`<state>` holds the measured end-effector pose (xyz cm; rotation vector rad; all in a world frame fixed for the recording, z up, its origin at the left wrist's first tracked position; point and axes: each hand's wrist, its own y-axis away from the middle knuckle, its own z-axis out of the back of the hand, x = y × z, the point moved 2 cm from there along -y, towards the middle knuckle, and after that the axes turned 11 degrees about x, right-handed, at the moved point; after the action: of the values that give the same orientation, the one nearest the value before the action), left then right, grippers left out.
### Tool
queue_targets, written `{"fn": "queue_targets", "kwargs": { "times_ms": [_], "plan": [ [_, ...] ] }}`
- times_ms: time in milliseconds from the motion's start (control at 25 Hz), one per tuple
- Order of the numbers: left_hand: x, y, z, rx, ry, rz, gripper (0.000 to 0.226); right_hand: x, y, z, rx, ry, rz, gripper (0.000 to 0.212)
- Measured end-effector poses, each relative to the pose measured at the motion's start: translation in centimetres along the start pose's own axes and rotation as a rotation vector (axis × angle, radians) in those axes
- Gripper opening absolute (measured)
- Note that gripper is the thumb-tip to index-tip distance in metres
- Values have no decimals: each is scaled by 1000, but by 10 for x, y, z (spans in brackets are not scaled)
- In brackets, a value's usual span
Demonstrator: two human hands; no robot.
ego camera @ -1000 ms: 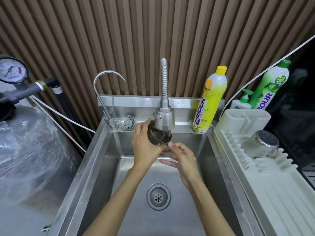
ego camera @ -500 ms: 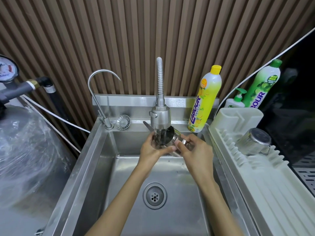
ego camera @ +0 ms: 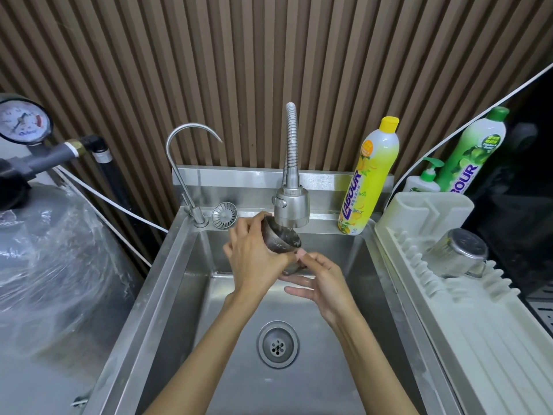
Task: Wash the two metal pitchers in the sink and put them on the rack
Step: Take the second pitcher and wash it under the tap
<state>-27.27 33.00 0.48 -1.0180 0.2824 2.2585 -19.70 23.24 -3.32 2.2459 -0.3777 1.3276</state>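
My left hand (ego camera: 257,259) grips a small metal pitcher (ego camera: 279,239) tilted under the running spray faucet head (ego camera: 291,208), over the steel sink (ego camera: 185,280). My right hand (ego camera: 321,278) touches the pitcher's lower edge with thumb and fingertips, the other fingers spread. A second metal pitcher (ego camera: 457,254) lies upside down on the white drying rack (ego camera: 478,319) at the right.
A thin gooseneck tap (ego camera: 191,163) and a loose strainer (ego camera: 224,215) stand at the sink's back left. A yellow dish soap bottle (ego camera: 369,178), a pump bottle (ego camera: 425,181) and a green bottle (ego camera: 475,151) stand at the back right. The drain (ego camera: 278,344) is below my arms. A wrapped tank (ego camera: 51,259) is left.
The pitcher has turned back from mouth-toward-me to tilted leftward under the spray. My right hand dropped from its side to its lower edge.
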Motion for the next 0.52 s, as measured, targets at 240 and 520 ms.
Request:
{"fn": "queue_targets", "kwargs": {
  "times_ms": [240, 520],
  "plan": [
    [18, 11, -27, 173, 430, 188, 66, 39, 20, 14, -328, 645, 70, 28],
    [16, -2, -48, 266, 766, 100, 75, 32, 18, 18, -366, 742, 304, 21]
  ]
}}
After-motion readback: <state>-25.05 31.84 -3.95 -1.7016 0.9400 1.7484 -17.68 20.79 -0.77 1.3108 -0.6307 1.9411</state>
